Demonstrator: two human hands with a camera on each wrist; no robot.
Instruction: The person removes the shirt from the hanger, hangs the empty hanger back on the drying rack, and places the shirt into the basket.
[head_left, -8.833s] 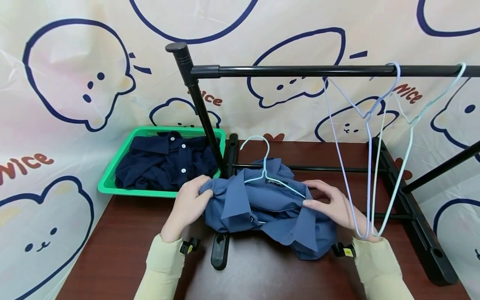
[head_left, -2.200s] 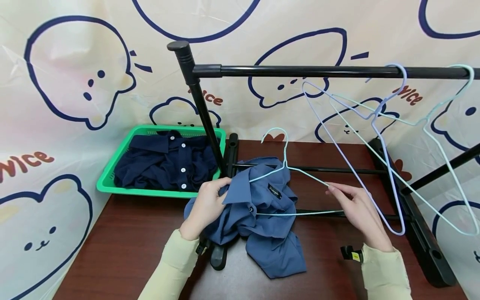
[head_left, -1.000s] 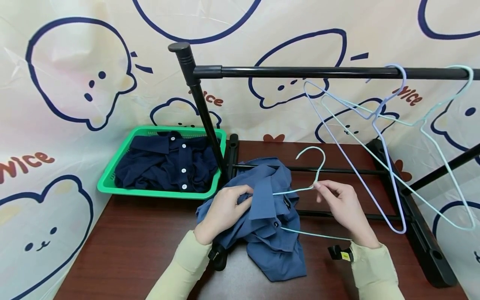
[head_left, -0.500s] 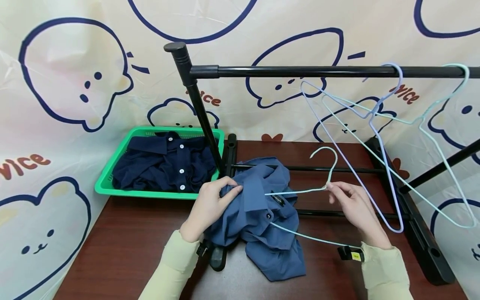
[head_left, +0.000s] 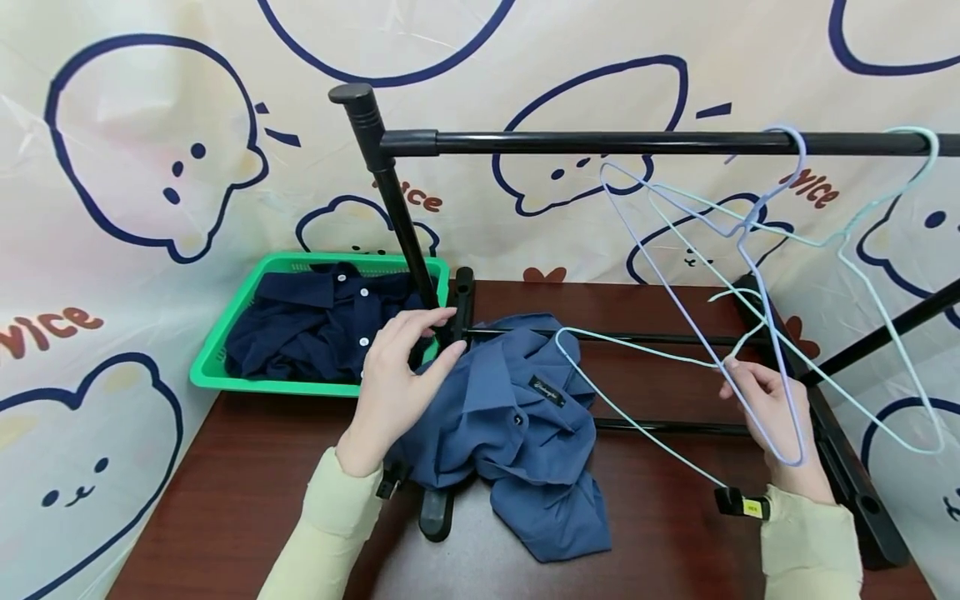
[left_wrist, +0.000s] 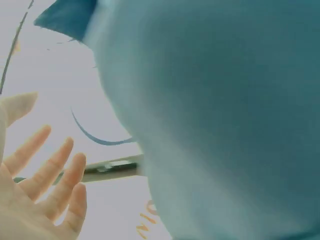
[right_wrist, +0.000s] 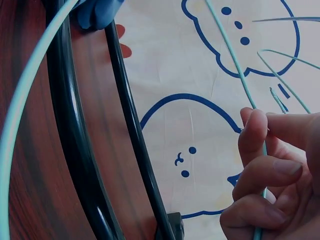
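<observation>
My right hand [head_left: 772, 417] pinches a mint-green hanger [head_left: 637, 343] near the base of its hook, at the right of the head view. The hanger is out of the blue shirt [head_left: 487, 417], its left end just over the shirt's collar side. That shirt lies crumpled over the rack's lower bar, collar and black label [head_left: 547, 391] showing. Just left of the shirt, my left hand [head_left: 397, 383] is raised with fingers apart and holds nothing. In the left wrist view, blurred blue cloth [left_wrist: 210, 120] fills most of the picture beside the spread fingers [left_wrist: 50, 175].
A black rack [head_left: 600, 143] spans the scene; a lilac hanger [head_left: 761, 275] and another mint hanger [head_left: 873, 292] hang from its top bar, overlapping my right hand in view. A green basket [head_left: 277, 386] with a navy shirt [head_left: 300, 321] stands at the back left of the brown table [head_left: 225, 492].
The mint hanger was inside the blue shirt; my right hand has drawn it out to the right. My left hand has let go of the shirt and moved up and left.
</observation>
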